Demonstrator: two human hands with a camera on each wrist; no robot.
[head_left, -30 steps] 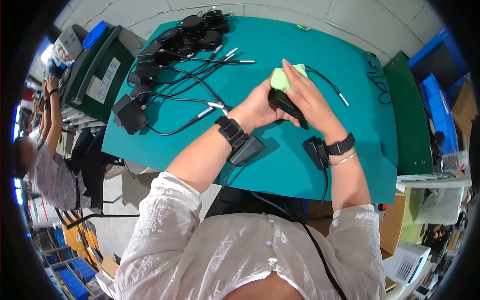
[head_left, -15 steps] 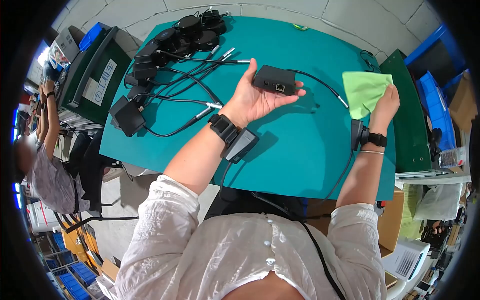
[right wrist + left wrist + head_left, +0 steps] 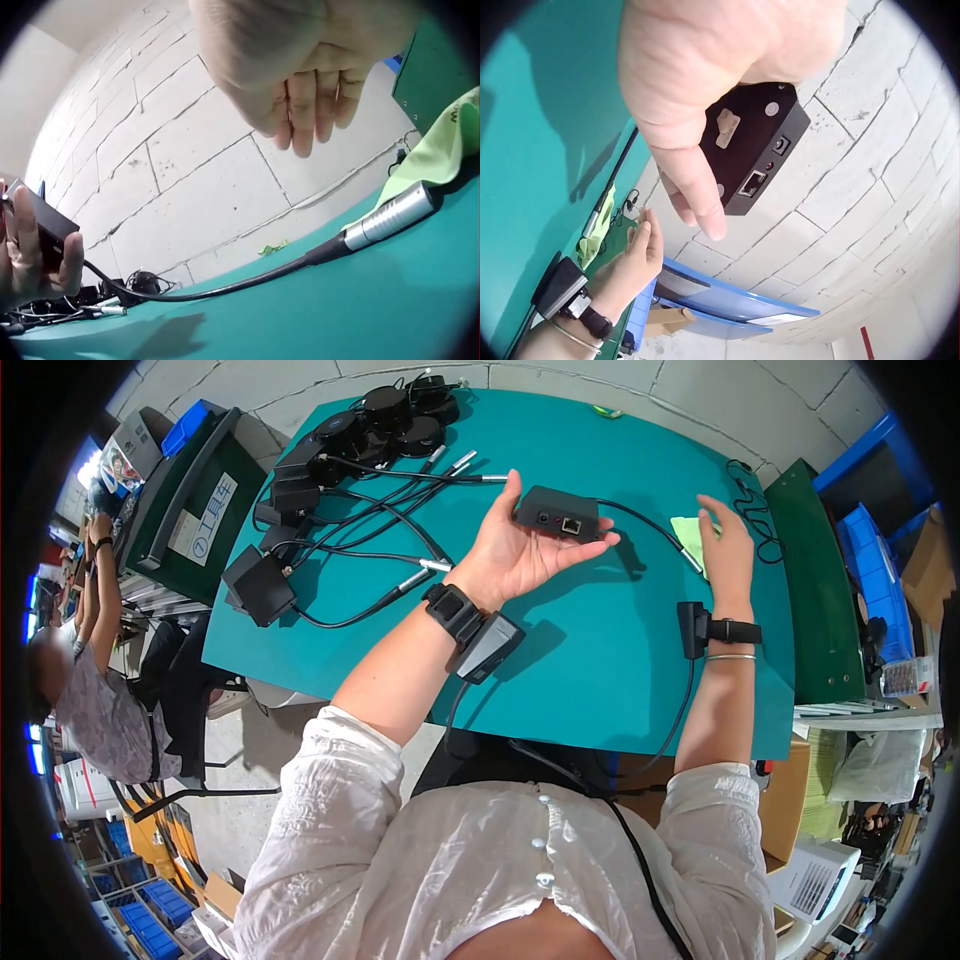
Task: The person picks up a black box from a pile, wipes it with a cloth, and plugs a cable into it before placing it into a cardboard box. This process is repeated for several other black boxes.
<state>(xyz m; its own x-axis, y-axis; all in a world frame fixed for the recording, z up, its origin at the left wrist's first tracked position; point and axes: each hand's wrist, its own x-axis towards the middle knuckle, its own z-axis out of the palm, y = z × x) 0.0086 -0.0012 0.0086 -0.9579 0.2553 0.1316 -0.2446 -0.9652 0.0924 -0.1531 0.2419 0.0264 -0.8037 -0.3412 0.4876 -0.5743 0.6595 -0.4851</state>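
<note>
My left hand [image 3: 515,555], palm up, holds a small black box [image 3: 558,513], with the thumb at its left end and fingertips showing past its right end. A network port and a round socket face me; pale stickers [image 3: 727,127] show on one face in the left wrist view. From the box a black cable [image 3: 640,515] runs right to a silver plug [image 3: 390,216]. My right hand [image 3: 728,555] is empty, fingers loosely bent, above a light green cloth [image 3: 688,532] beside the plug. The hand hides part of the cloth in the head view.
More black boxes [image 3: 258,582] with cables and silver plugs lie on the left of the green table [image 3: 560,690]. Round black parts [image 3: 385,408] are piled behind them. A thin black cable [image 3: 755,520] lies at the right edge. Another person [image 3: 105,710] is at far left.
The right hand drew the green cloth off the box, moved right with it and let it go on the table. The left hand still holds the box, now with its ports exposed.
</note>
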